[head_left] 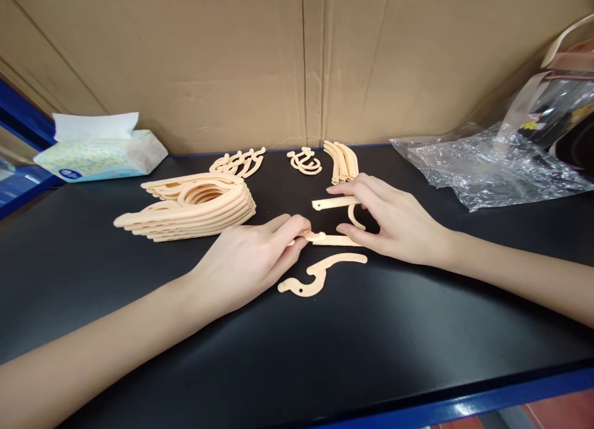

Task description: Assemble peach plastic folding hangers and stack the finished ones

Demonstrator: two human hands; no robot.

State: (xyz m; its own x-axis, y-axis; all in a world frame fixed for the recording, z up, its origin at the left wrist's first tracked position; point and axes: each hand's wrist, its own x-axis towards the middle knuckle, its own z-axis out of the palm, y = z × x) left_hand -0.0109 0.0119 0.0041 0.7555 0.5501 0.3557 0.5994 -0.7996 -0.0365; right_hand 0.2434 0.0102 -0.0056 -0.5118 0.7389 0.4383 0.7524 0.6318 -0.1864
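My left hand [255,252] is closed in a pinch on a small peach plastic hanger piece [319,236] low over the black table. My right hand [392,218] curves around a peach hanger arm [331,203], a flat strip with a small hole near its end. A curved hook part [356,217] shows between its fingers and thumb. Below, another flat strip [336,240] runs from the left fingertips to the right thumb. Nearer to me lies a loose S-shaped hanger part [315,283]. The palms hide parts of the held pieces.
A stack of folded peach hangers [199,209] sits at left. Behind lie several hook parts [239,163], a smaller hook group [305,161] and curved arms [342,161]. A tissue pack [99,155] stands back left, a clear plastic bag [473,166] at right. Cardboard [223,64] rises behind.
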